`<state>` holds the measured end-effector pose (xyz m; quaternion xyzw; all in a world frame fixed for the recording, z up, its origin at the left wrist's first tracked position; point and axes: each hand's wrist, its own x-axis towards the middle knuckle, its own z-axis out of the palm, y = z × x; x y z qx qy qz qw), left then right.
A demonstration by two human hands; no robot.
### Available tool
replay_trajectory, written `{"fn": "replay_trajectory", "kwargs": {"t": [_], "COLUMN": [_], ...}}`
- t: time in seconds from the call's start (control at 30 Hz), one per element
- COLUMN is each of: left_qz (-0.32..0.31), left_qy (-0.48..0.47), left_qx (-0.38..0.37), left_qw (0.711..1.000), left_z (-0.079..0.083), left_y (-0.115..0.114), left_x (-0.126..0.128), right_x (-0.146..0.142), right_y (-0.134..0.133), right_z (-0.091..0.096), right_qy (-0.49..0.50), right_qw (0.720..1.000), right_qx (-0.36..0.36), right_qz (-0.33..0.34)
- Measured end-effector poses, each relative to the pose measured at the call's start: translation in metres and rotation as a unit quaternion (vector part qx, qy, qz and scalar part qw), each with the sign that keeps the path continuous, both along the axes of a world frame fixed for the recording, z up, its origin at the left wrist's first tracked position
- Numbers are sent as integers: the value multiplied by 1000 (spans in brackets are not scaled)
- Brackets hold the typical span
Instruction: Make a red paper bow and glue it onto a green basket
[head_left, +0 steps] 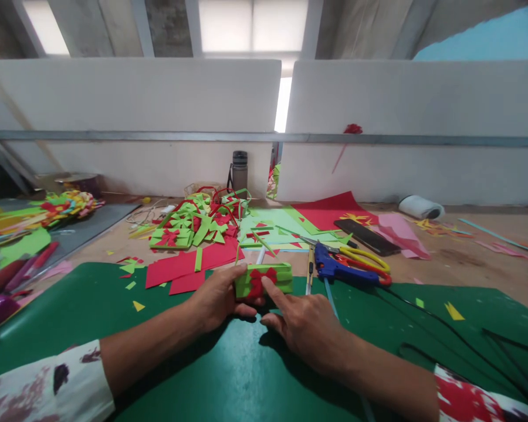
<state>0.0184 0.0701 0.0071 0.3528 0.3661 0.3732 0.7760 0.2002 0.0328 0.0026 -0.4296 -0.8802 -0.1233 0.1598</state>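
Note:
A small light-green paper box (242,285) with a red paper bow (256,283) on its front is held above the green mat. My left hand (215,298) grips its left end, thumb on top and fingers beneath. With its index finger stretched out, my right hand (310,325) touches the bow's right side. The thumb of that hand stands apart below, and its other fingers are curled with nothing visible in them. Just behind the box lie red paper strips (161,271). A blue glue gun (345,269) rests to the right of the hands.
A green mat (246,375) covers the near table. Behind it are a pile of green and red paper pieces (202,220), scissors (363,258), a cutter knife (310,269), a phone (367,236) and a dark bottle (240,170). The glue gun's black cord (440,319) crosses the mat's right side.

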Motion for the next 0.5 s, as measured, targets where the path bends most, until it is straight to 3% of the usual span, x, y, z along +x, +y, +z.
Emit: {"fn": "replay_trajectory", "kwargs": {"t": [0.5], "left_qz": [0], "left_qy": [11], "left_qx": [1], "left_qw": [1000], "left_z": [1], "left_y": [0], "left_x": [1], "right_x": [0], "right_y": [1], "right_z": [-1], "right_qy": [20], "right_qw": [1000], "right_qx": [-5], "right_qz": [-1]}}
